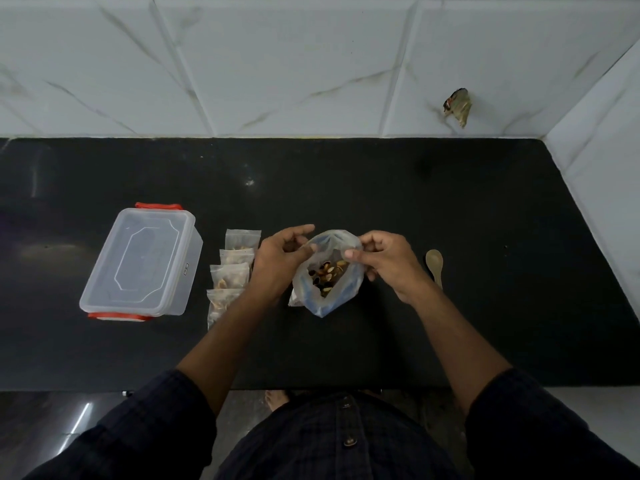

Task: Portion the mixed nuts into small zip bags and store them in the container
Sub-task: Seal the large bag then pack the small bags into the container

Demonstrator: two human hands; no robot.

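A large clear plastic bag (332,299) with a blue zip strip stands open on the black counter, with mixed nuts (327,271) visible inside. My left hand (280,261) pinches the bag's left rim and my right hand (384,263) pinches its right rim, holding the mouth apart. Several small filled zip bags (230,271) lie in an overlapping column just left of my left hand. Farther left sits a clear container (142,263) with red clips, its lid on.
A small wooden spoon (434,266) lies on the black counter (485,323) right of my right wrist. Marble-tiled walls close off the back and right side. A damaged spot (458,105) marks the back wall. The counter's front edge runs near my body.
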